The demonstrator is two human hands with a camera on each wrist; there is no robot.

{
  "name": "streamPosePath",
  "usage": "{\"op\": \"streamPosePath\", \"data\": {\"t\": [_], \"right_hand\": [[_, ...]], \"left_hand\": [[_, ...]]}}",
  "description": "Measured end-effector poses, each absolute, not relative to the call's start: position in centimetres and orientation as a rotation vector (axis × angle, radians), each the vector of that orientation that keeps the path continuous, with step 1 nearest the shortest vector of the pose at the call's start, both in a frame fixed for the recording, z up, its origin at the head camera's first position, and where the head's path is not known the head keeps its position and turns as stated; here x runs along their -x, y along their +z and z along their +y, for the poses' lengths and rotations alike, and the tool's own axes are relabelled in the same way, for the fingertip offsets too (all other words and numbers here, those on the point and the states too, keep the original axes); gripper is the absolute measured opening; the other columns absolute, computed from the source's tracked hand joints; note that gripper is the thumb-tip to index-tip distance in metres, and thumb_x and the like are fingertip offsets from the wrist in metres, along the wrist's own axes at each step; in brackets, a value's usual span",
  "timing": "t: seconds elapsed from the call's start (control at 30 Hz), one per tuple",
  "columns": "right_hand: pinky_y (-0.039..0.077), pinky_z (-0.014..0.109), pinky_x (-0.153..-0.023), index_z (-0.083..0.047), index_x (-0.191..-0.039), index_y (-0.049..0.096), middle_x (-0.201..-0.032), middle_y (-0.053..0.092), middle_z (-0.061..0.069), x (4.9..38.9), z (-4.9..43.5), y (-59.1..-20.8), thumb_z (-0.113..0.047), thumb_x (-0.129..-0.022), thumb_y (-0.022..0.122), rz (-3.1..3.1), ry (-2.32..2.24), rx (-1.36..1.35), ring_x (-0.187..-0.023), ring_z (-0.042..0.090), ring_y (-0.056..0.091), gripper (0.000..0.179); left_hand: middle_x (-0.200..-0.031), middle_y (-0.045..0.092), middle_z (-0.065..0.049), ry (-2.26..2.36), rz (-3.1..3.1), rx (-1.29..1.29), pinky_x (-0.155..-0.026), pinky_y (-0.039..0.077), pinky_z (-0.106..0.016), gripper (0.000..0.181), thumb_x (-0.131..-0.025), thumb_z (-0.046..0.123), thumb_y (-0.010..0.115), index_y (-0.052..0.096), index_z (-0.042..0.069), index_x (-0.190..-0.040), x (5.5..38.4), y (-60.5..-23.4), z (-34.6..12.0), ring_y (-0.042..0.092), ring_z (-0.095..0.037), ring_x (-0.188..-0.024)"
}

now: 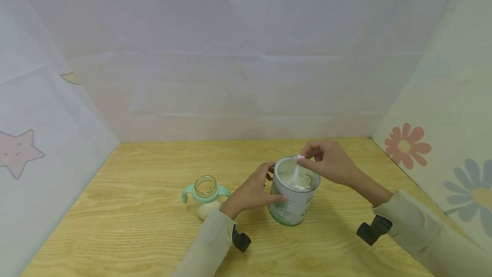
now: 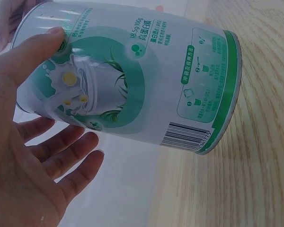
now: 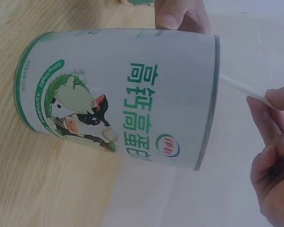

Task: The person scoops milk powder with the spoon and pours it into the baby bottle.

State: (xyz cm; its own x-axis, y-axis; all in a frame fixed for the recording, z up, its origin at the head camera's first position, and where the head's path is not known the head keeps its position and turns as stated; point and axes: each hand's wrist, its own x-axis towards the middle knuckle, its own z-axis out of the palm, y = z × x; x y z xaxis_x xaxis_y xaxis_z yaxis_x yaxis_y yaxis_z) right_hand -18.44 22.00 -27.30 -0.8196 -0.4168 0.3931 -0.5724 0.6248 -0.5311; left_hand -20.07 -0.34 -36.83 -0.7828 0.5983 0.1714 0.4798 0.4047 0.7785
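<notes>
A white and green milk powder can (image 1: 292, 208) stands on the wooden table, open at the top, with pale powder (image 1: 305, 180) inside. My left hand (image 1: 250, 193) holds the can from its left side, thumb across the front and fingers behind. In the left wrist view the lower fingers (image 2: 80, 170) spread loosely off the wall. My right hand (image 1: 332, 161) is above the rim, pinching the handle of a white scoop (image 1: 296, 172) between thumb and forefinger. The scoop's lower end is at the powder; its bowl is hidden. Left of the can is a lidless baby bottle (image 1: 205, 189) with mint-green handles.
Pale powder shows low in the bottle, partly behind the left wrist. The wooden table (image 1: 153, 166) meets a pale cloth wall (image 1: 246, 97) at the back. Printed cloth walls (image 1: 407, 146) stand at both sides. Each sleeve carries a black wrist camera (image 1: 374, 229).
</notes>
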Motion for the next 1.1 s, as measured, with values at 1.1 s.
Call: {"op": "streamPosePath", "data": {"t": [1.1], "right_hand": [[0.035, 0.024, -0.041, -0.002, -0.083, 0.066, -0.071, 0.065, -0.001, 18.2, 22.5, -24.2, -0.01, -0.088, 0.067, -2.541, 1.0, -0.823, -0.043, 0.006, 0.037, 0.009]], "left_hand": [[-0.132, 0.043, -0.004, 1.349, 2.499, -0.981, -0.09, 0.045, -0.033, 0.083, -0.082, 0.034, 0.075, 0.027, 0.012, -0.146, 20.0, -36.8, -0.3, 0.046, -0.025, -0.116]]}}
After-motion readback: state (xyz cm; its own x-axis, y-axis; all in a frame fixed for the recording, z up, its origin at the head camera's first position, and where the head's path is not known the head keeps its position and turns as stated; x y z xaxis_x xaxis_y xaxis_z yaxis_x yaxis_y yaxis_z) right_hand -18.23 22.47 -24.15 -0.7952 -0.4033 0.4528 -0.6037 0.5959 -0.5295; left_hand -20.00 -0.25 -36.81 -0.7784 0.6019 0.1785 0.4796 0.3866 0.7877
